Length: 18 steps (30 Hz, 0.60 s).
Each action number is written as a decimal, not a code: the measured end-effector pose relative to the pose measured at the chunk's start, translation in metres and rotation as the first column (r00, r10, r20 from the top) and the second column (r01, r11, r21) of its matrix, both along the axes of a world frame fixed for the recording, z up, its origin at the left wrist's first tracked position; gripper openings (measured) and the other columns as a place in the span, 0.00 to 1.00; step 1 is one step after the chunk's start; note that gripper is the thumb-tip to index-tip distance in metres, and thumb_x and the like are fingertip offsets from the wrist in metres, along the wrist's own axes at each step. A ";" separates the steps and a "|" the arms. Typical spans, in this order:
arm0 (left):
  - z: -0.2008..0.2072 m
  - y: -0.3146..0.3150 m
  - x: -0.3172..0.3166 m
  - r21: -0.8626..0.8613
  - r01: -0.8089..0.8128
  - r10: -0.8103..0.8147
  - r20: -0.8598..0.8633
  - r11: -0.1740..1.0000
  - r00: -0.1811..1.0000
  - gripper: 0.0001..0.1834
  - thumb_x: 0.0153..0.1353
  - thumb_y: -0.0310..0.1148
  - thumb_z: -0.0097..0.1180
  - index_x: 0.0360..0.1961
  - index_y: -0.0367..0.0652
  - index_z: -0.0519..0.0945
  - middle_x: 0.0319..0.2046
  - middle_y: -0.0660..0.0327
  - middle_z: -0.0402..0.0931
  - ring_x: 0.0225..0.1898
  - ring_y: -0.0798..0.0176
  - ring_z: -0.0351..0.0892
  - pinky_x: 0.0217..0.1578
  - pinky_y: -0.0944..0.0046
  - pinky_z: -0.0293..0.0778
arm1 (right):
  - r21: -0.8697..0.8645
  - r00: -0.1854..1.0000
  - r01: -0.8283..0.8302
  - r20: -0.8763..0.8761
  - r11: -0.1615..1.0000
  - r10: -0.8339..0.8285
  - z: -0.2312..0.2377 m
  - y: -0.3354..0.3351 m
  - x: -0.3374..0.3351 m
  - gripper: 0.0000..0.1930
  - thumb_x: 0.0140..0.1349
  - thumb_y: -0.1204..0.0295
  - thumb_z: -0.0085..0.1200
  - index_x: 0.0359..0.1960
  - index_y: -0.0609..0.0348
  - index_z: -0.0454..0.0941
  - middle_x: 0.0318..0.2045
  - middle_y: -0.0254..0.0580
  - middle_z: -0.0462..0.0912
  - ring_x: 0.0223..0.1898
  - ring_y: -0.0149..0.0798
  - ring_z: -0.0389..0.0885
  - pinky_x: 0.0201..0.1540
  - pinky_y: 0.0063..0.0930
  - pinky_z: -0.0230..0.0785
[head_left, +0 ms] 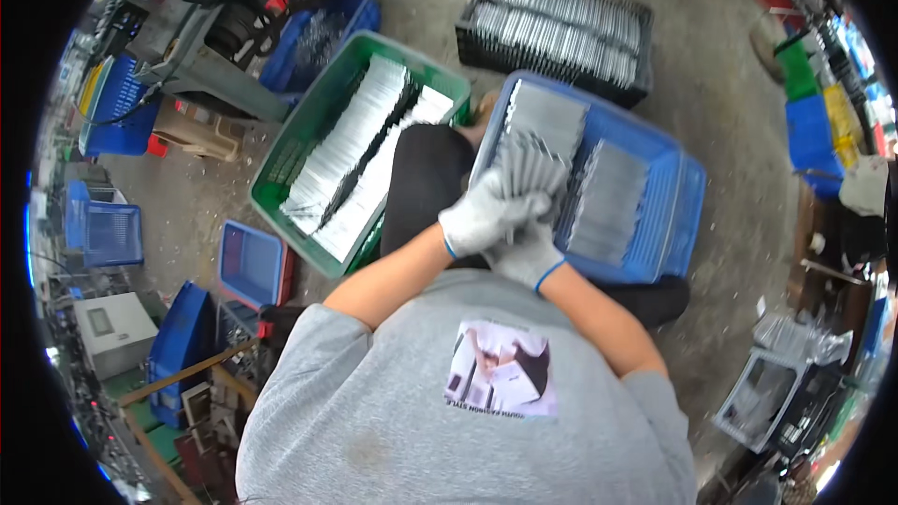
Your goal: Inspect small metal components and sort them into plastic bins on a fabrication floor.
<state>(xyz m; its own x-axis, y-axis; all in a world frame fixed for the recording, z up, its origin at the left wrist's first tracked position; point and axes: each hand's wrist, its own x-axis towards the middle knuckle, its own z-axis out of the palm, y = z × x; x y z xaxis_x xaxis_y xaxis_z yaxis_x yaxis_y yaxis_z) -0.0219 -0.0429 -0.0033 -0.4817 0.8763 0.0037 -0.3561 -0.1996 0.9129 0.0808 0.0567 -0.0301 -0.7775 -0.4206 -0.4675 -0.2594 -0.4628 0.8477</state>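
Three plastic crates ringed around the lap on a littered grey concrete floor [711, 103]: green slatted plastic crate [281, 168] to the left, packed with rows of pale flat metal strips; blue slatted plastic crate [669, 215] just ahead, holding upright grey metal plates; black slatted plastic crate [552, 51] beyond, filled with the same grey rows. Further left, smaller blue baskets [251, 262] and a grey machine frame [201, 56]. Low in view, a grey T-shirt bearing a pale rectangular printed picture [500, 367]. Over the near edge of the blue crate, both gloved hands pressed together: left hand [482, 217] and right hand [528, 252], fingers closed tight around a fanned bundle of thin grey metal plates [526, 168], tips standing up above the gloves.
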 end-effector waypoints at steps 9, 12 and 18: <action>0.011 -0.094 -0.023 -0.461 -0.288 -0.046 -0.588 0.839 0.808 0.17 0.61 0.22 0.65 0.52 0.42 0.86 0.41 0.63 0.87 0.37 0.67 0.83 0.43 0.67 0.78 | -0.538 0.661 0.486 0.742 -0.689 -0.114 0.009 0.024 0.028 0.17 0.65 0.56 0.55 0.23 0.53 0.83 0.22 0.48 0.87 0.23 0.56 0.83 0.33 0.44 0.75; 0.002 -0.117 -0.018 -0.577 -0.396 -0.167 -0.690 0.714 0.705 0.17 0.59 0.22 0.66 0.50 0.45 0.87 0.37 0.63 0.87 0.34 0.66 0.82 0.40 0.65 0.76 | -0.524 0.752 0.350 0.651 -0.777 -0.100 0.018 0.025 0.033 0.14 0.63 0.59 0.59 0.26 0.54 0.85 0.23 0.45 0.87 0.22 0.53 0.82 0.33 0.41 0.75; -0.001 -0.127 -0.010 -0.511 -0.442 -0.200 -0.790 0.737 0.580 0.13 0.57 0.21 0.67 0.44 0.42 0.88 0.36 0.62 0.87 0.35 0.61 0.82 0.42 0.63 0.75 | -0.433 0.802 0.273 0.595 -0.859 -0.045 0.050 0.020 0.028 0.11 0.62 0.63 0.62 0.26 0.56 0.85 0.20 0.41 0.86 0.19 0.48 0.80 0.34 0.38 0.75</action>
